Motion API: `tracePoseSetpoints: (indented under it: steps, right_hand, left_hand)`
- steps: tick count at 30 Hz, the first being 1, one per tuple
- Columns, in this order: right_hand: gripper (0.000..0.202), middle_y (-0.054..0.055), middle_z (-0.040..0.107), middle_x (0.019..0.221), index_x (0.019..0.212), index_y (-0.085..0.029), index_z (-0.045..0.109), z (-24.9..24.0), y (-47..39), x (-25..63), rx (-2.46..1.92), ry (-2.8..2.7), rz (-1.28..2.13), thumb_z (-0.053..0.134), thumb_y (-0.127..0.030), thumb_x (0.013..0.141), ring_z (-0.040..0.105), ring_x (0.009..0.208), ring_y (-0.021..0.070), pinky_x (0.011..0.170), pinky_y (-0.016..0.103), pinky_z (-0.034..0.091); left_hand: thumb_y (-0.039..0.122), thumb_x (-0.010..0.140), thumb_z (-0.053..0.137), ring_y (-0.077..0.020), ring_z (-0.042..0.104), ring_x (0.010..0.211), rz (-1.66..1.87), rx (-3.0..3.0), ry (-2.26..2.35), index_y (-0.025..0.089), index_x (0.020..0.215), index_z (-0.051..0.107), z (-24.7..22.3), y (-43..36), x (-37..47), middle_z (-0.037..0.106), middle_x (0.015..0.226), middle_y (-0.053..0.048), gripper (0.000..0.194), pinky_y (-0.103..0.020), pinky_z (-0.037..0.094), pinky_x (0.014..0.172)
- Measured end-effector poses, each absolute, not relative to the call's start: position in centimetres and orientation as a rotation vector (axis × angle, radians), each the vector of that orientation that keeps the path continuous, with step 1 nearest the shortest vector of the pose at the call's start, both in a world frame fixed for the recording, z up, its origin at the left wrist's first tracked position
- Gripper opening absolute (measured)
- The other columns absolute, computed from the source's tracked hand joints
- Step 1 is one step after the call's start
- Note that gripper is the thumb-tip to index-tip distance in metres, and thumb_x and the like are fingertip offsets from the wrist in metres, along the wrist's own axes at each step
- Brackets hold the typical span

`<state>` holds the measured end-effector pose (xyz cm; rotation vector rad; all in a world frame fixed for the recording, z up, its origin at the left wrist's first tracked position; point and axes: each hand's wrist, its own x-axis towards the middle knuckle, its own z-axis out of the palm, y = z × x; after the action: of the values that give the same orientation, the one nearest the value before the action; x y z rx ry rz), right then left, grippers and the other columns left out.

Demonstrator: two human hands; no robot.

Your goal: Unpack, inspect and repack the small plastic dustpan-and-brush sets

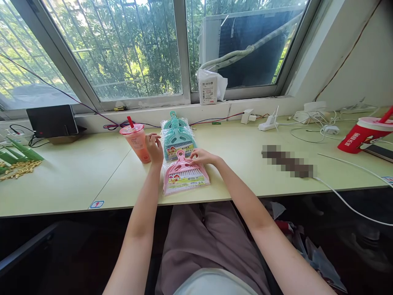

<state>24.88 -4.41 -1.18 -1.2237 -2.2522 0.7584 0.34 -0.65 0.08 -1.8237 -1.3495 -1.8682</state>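
Head cam: pink dustpan [186, 176], handle [180, 154] & long axis twd window [135, 49]; R hand [202, 156] on it, grip unclear; L hand's [154, 148] fingers apart.

The surface [230, 180] is of pale yellow-green colour, the front dustpan set [184, 171] is pink with a yellow and white label [192, 181], the farther dustpan sets [177, 134] are teal green, the drink cup [137, 143] is orange-pink with a red straw [130, 121], and the other cup [357, 134] is red with white lettering [351, 139].

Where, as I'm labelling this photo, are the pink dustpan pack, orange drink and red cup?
Pink dustpan pack [188, 180], head view: printed label.
Orange drink [140, 146], head view: side.
Red cup [360, 135], head view: side.
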Motion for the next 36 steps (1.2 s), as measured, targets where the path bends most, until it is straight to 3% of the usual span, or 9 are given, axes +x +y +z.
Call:
tracePoseSetpoints:
  steps: [5, 10, 14, 16, 19, 21, 24, 30, 36]
  right_hand:
    - [0.025, 0.005, 0.066, 0.09, 0.08, -0.016, 0.072, -1.3, -4.7, 24.8, -1.164, -2.117, 0.859, 0.079, -0.035, 0.064, 0.059, 0.082, 0.0191, 0.068, 0.029, 0.043]
    - [0.02, 0.007, 0.07, 0.093, 0.073, -0.017, 0.071, 0.0, -5.4, 24.7, -0.914, -1.999, 0.889, 0.078, -0.034, 0.065, 0.062, 0.092, 0.0211, 0.078, 0.031, 0.045]
    - [0.027, 0.007, 0.07, 0.096, 0.077, -0.017, 0.074, 1.4, -5.8, 26.3, -0.866, -1.848, 0.854, 0.08, -0.04, 0.065, 0.062, 0.09, 0.02, 0.074, 0.03, 0.044]
    - [0.028, 0.006, 0.07, 0.094, 0.075, -0.017, 0.074, 1.7, -6.0, 28.2, -0.87, -1.726, 0.868, 0.082, -0.04, 0.063, 0.062, 0.086, 0.0186, 0.072, 0.03, 0.044]
    - [0.028, 0.005, 0.068, 0.092, 0.072, -0.018, 0.074, 1.3, -6.2, 32.1, -0.873, -1.514, 0.846, 0.085, -0.04, 0.06, 0.062, 0.085, 0.0179, 0.076, 0.031, 0.046]
    - [0.027, 0.005, 0.068, 0.093, 0.074, -0.019, 0.074, 0.7, -6.2, 34.9, -0.899, -1.415, 0.791, 0.085, -0.04, 0.06, 0.063, 0.085, 0.0185, 0.078, 0.032, 0.048]
    - [0.029, 0.007, 0.07, 0.094, 0.079, -0.019, 0.074, 0.0, -6.1, 38.3, -0.996, -1.366, 0.643, 0.081, -0.043, 0.065, 0.064, 0.086, 0.0212, 0.078, 0.035, 0.049]
    - [0.026, 0.011, 0.066, 0.111, 0.104, -0.018, 0.067, -0.7, -6.8, 38.9, -1.246, -1.332, -0.213, 0.056, -0.035, 0.087, 0.057, 0.109, 0.0249, 0.095, 0.04, 0.043]
    - [0.022, 0.007, 0.067, 0.094, 0.097, -0.019, 0.062, -2.0, -8.3, 34.2, -1.296, -1.769, -0.09, 0.046, -0.035, 0.093, 0.061, 0.078, 0.0185, 0.075, 0.029, 0.044]
  left_hand:
    - [0.007, 0.088, 0.042, -0.0227, 0.056, 0.107, -1.875, -1.835, -1.355, 0.021, 0.086, 0.06, 0.0, -0.7, 0.3, 0.057, 0.104, -0.01, 0.023, -0.037, 0.047, 0.091]
    - [0.007, 0.086, 0.044, -0.0225, 0.056, 0.106, -1.924, -1.788, -1.329, 0.021, 0.084, 0.061, 0.6, -0.8, 0.3, 0.058, 0.103, -0.01, 0.022, -0.038, 0.049, 0.087]
    - [0.016, 0.086, 0.048, -0.0209, 0.058, 0.101, -2.051, -1.807, -1.321, 0.021, 0.084, 0.062, 2.1, -1.8, 0.8, 0.061, 0.101, -0.009, 0.016, -0.032, 0.052, 0.076]
    - [0.027, 0.088, 0.05, -0.0195, 0.06, 0.095, -2.166, -2.029, -1.346, 0.021, 0.088, 0.065, 2.9, -2.8, 1.7, 0.064, 0.102, -0.008, 0.016, -0.029, 0.053, 0.071]
    - [0.049, 0.091, 0.042, -0.0196, 0.065, 0.091, -2.27, -2.83, -1.347, 0.021, 0.101, 0.068, 3.0, -4.4, 5.0, 0.067, 0.109, -0.01, 0.04, -0.028, 0.054, 0.067]
    - [0.056, 0.087, 0.05, -0.0213, 0.068, 0.088, -2.199, -3.264, -1.373, 0.022, 0.116, 0.065, 2.1, -5.1, 8.6, 0.07, 0.107, -0.011, 0.047, -0.029, 0.054, 0.063]
    - [0.04, 0.071, 0.077, -0.0212, 0.069, 0.085, -2.239, -3.387, -1.407, 0.022, 0.126, 0.057, -0.2, -5.2, 15.0, 0.072, 0.096, -0.008, 0.061, -0.029, 0.055, 0.068]
    - [0.023, 0.072, 0.077, -0.0233, 0.07, 0.089, -2.563, -2.95, -1.585, 0.016, 0.104, 0.065, -2.9, -2.8, 23.0, 0.074, 0.094, -0.009, 0.035, -0.036, 0.055, 0.081]
    - [0.028, 0.081, 0.071, -0.0235, 0.07, 0.097, -2.861, -2.432, -1.482, 0.017, 0.119, 0.058, -2.1, -2.3, 20.3, 0.072, 0.106, -0.011, 0.042, -0.037, 0.054, 0.089]
